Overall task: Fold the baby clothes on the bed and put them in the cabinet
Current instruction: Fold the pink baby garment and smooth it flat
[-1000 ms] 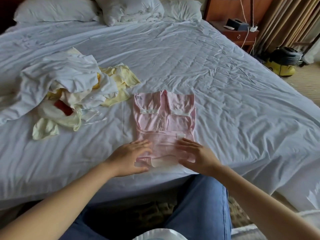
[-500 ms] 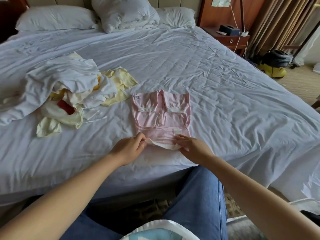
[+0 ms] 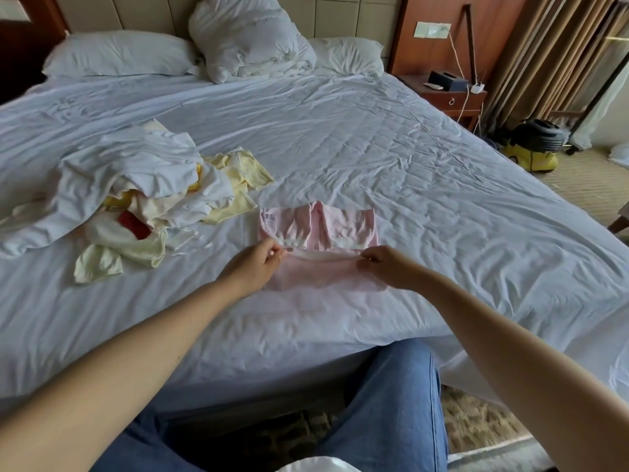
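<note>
Both hands are pinching the bottom hem of the pink baby garment [image 3: 316, 226]: the left hand [image 3: 253, 264] holds the hem's left corner between thumb and curled fingers, and the right hand [image 3: 388, 267] holds the right corner the same way. The hem is stretched taut between them. A second ago both palms lay flat on the lower part of the garment, pressing it on the bed [image 3: 425, 185]. Half a second ago the fingers had just nipped the hem's corners. Now the hem is lifted off the sheet and carried away from the person, just short of the white cuffs of the folded-in sleeves, with the lower cloth hanging back from it in a loose sheet.

I judge this to be the bottom-to-top fold of this one piece, about halfway over. Laying the hem down square near the collar would leave a compact packet.

Much of the task looks undone. A heap of unfolded clothes [image 3: 136, 192], white and pale yellow with a red patch showing, lies left of the pink piece, with a yellow garment [image 3: 238, 175] spread at its near edge. No cabinet for the clothes is in view, only a nightstand [image 3: 446, 97] beyond the bed's far corner.
</note>
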Demonstrator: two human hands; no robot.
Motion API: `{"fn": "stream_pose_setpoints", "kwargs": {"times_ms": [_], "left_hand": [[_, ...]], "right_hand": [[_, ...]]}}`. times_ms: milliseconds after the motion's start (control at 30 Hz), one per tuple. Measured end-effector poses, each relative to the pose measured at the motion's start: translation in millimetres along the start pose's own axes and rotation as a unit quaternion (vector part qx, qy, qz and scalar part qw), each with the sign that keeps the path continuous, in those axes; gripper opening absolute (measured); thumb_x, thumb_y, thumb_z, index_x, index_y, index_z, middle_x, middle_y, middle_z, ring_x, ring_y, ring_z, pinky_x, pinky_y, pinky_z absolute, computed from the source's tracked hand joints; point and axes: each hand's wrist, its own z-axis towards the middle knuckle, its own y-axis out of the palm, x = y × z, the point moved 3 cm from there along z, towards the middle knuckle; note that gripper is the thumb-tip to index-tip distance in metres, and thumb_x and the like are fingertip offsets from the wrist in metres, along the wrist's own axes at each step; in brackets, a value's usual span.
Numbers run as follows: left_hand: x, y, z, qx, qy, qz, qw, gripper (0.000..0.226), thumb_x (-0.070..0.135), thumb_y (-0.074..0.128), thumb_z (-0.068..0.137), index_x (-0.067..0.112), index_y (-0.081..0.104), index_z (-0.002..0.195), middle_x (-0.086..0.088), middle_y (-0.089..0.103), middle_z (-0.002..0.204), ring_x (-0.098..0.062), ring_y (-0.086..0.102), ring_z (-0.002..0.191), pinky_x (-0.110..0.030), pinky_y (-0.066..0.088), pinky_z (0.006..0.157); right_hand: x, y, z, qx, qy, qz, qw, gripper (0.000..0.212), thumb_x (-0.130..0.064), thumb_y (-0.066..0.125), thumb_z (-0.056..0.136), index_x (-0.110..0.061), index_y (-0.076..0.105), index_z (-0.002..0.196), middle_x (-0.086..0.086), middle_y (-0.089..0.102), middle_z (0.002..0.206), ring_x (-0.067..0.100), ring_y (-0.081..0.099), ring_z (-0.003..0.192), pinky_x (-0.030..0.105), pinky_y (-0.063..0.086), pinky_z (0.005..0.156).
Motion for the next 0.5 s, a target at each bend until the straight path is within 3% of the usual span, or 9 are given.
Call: {"fn": "stream_pose_setpoints", "kwargs": {"times_ms": [133, 200, 333, 500], "left_hand": [[13.6, -17.9, 30.5, 0.091, -0.010, -0.011, 0.996, 0.024, 0.039, 0.046, 0.099, 0.018, 0.055, 0.096, 0.000, 0.065, 0.094, -0.023, 0.059, 0.087, -0.036, 0.046, 0.074], [20.8, -23.2, 46.6, 0.115, -0.016, 0.005, 0.993, 0.022, 0.038, 0.044, 0.100, 0.018, 0.052, 0.094, 0.001, 0.063, 0.092, -0.025, 0.058, 0.087, -0.035, 0.041, 0.071], [21.2, -28.9, 83.0, 0.165, -0.024, 0.000, 0.986, 0.018, 0.035, 0.046, 0.100, 0.020, 0.049, 0.090, -0.002, 0.066, 0.090, -0.027, 0.061, 0.086, -0.036, 0.044, 0.071], [6.3, -20.1, 130.4, 0.199, -0.047, 0.002, 0.979, 0.017, 0.032, 0.047, 0.100, 0.017, 0.054, 0.094, -0.005, 0.068, 0.097, -0.030, 0.062, 0.089, -0.037, 0.044, 0.070]], "right_hand": [[-14.1, -22.5, 28.0, 0.137, 0.009, 0.038, 0.990, 0.024, -0.018, 0.053, 0.096, 0.000, 0.068, 0.089, 0.016, 0.064, 0.085, 0.025, 0.055, 0.077, 0.036, 0.040, 0.066], [-16.6, -28.4, 45.9, 0.168, 0.014, 0.038, 0.985, 0.024, -0.020, 0.052, 0.094, -0.002, 0.065, 0.083, 0.013, 0.064, 0.080, 0.029, 0.059, 0.079, 0.038, 0.041, 0.065], [-15.5, -39.8, 79.2, 0.231, 0.050, 0.087, 0.968, 0.008, -0.030, 0.059, 0.088, -0.026, 0.065, 0.085, -0.004, 0.062, 0.082, 0.019, 0.059, 0.083, 0.030, 0.040, 0.066], [-8.4, -40.4, 122.2, 0.274, 0.106, 0.144, 0.945, 0.008, -0.034, 0.064, 0.083, -0.026, 0.065, 0.085, -0.007, 0.066, 0.086, 0.016, 0.061, 0.084, 0.028, 0.039, 0.067]]}}
